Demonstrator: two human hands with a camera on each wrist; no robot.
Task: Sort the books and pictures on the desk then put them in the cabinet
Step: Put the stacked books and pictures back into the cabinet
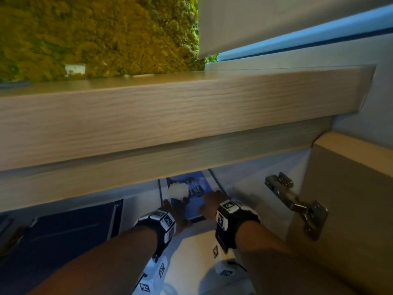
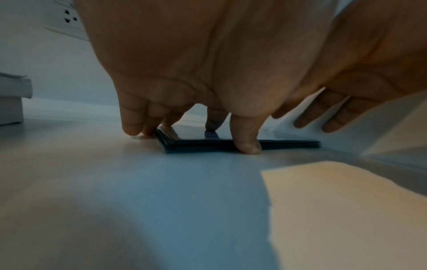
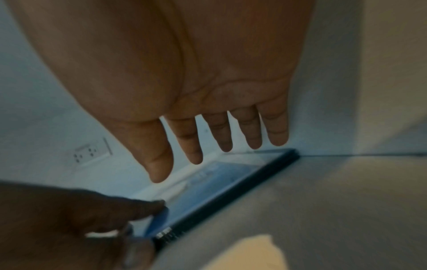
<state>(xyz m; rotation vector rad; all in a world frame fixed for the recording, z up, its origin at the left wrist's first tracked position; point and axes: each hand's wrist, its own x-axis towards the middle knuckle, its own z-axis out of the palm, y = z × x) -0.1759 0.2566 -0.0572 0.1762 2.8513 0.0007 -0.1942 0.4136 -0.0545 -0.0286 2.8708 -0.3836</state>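
A blue picture frame point(image 1: 196, 206) with a dark rim lies flat on the white cabinet floor, close to the right wall. My left hand point(image 1: 173, 206) grips its near left corner. In the left wrist view the thumb point(image 2: 247, 146) presses the front edge of the frame point(image 2: 201, 143), and the other fingers curl at its left edge. My right hand point(image 1: 209, 201) hovers just over the frame point(image 3: 219, 184); its fingers point(image 3: 254, 138) are straight, spread and hold nothing. The left hand point(image 3: 148, 210) pinches that corner in the right wrist view.
The wooden desk edge point(image 1: 170, 116) overhangs the cabinet opening. The open cabinet door with a metal hinge point(image 1: 297, 205) stands at the right. A dark blue book point(image 1: 63, 235) lies to the left. A white stack point(image 2: 13, 98) and a wall socket point(image 2: 69, 16) sit at the back left.
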